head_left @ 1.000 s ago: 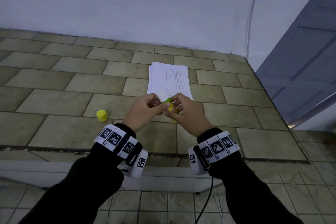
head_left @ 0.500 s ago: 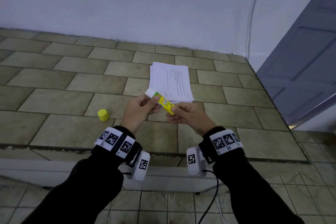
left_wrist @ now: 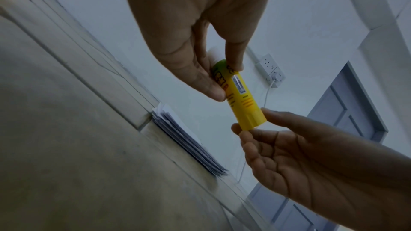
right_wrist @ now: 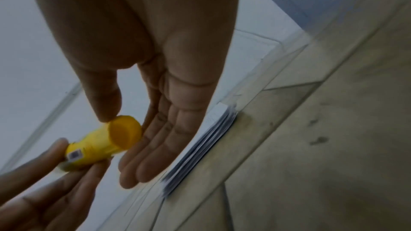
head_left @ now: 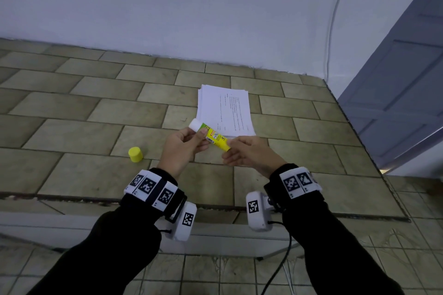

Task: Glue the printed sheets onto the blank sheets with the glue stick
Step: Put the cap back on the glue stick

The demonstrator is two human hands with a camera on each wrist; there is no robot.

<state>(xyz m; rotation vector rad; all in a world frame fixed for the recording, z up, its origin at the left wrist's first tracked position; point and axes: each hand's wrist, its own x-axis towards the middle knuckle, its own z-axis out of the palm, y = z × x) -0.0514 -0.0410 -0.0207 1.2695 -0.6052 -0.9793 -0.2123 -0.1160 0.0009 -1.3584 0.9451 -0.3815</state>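
Observation:
A yellow glue stick (head_left: pixel 213 137) with its white glue end uncapped is held above the tiled counter (head_left: pixel 72 136), the white end pointing up-left. My left hand (head_left: pixel 200 135) pinches the stick's upper part between thumb and finger, plain in the left wrist view (left_wrist: pixel 224 80). My right hand (head_left: pixel 229 149) pinches the stick's base end (right_wrist: pixel 124 134) between thumb and fingers. The stack of sheets (head_left: pixel 225 110), printed sheet on top, lies just beyond the hands. The yellow cap (head_left: pixel 135 154) stands on the counter, left of my left hand.
A white wall rises behind the counter, with a cable (head_left: pixel 332 19) running down it from a socket strip (left_wrist: pixel 270 69). A grey-blue door (head_left: pixel 395 103) stands at the right. The counter's front edge (head_left: pixel 215 208) runs under my wrists.
The hands, bunched together a second ago, have drawn apart. The stick now lies slanted between them, left hand near the white end, right hand at the base.

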